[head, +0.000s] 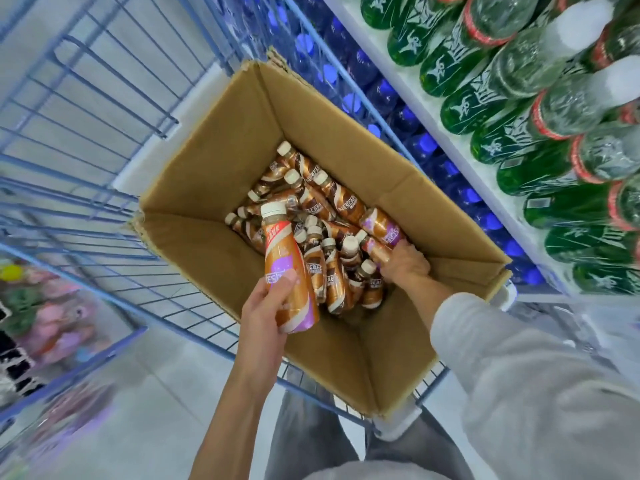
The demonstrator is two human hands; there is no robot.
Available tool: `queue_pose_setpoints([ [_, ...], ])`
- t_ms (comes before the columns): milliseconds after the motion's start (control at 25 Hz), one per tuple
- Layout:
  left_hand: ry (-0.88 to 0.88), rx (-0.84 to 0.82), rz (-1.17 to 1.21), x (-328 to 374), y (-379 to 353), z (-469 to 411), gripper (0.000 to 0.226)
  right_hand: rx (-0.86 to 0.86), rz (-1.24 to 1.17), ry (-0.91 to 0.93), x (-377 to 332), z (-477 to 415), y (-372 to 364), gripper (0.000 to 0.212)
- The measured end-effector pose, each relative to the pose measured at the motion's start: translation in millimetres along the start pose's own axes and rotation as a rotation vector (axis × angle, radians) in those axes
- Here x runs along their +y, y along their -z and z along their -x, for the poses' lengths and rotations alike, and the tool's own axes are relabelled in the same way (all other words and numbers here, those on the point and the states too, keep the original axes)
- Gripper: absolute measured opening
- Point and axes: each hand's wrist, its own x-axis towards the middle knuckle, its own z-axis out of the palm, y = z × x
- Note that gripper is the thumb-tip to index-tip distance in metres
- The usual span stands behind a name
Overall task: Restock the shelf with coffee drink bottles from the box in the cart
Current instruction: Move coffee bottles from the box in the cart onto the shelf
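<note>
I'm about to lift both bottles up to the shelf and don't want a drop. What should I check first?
1. Left hand grips the raised bottle round its lower body: ok.
2. Its white cap is on: ok.
3. Right hand is curled on a second bottle in the box: ok.
4. Box sits inside the cart: ok.
5. Free coffee slot on the shelf: cannot tell; only green and blue bottles show.

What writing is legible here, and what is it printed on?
"NESCAFE": on a brown bottle lying in the box.
"NES": on the bottle held by the left hand; the rest is covered.
Its red band: blurred.
White marks on the green bottles: unreadable.
</note>
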Motion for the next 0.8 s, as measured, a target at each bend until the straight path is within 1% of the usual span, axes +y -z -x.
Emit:
queue_pose_setpoints([
  [40, -0.006, -0.006, -0.004, 1, 2, 0, 0.048, -0.055, 0.019, 0.018, -1, 5, 13, 0.069],
  [80, -0.012, -0.01, -0.008, 3, 2, 2, 0.051, -0.144, 0.006, 0.025, -3, 13, 29, 0.064],
  [120, -0.018, -0.011, -0.01, 4, 3, 5, 0.054, -0.216, -0.038, 0.025, -5, 23, 43, 0.061],
  [200, -0.038, -0.02, -0.018, 11, 3, 12, 0.059, -0.307, -0.231, -0.009, -2, 49, 67, 0.056],
  [320, -0.077, -0.045, -0.008, 20, -2, 26, 0.052, -0.293, -0.536, 0.031, 13, 101, 93, 0.056],
  [400, -0.108, -0.081, -0.008, 28, -7, 39, 0.046, -0.297, -0.835, 0.127, 29, 141, 104, 0.047],
  [480, -0.131, -0.124, -0.023, 34, -12, 51, 0.04, -0.354, -1.138, 0.249, 43, 184, 114, 0.038],
  [560, -0.16, -0.183, -0.048, 40, -19, 66, 0.037, -0.39, -1.368, 0.354, 58, 225, 118, 0.048],
  [600, -0.181, -0.215, -0.064, 42, -23, 72, 0.04, -0.385, -1.453, 0.387, 65, 241, 118, 0.057],
  [680, -0.23, -0.276, -0.106, 43, -29, 88, 0.053, -0.356, -1.582, 0.445, 77, 273, 121, 0.074],
  [720, -0.255, -0.309, -0.118, 44, -33, 98, 0.059, -0.336, -1.642, 0.477, 84, 288, 123, 0.078],
  [760, -0.279, -0.347, -0.128, 43, -37, 109, 0.063, -0.303, -1.695, 0.517, 94, 303, 125, 0.072],
  [800, -0.302, -0.387, -0.142, 42, -43, 120, 0.063, -0.263, -1.738, 0.545, 104, 318, 127, 0.06],
])
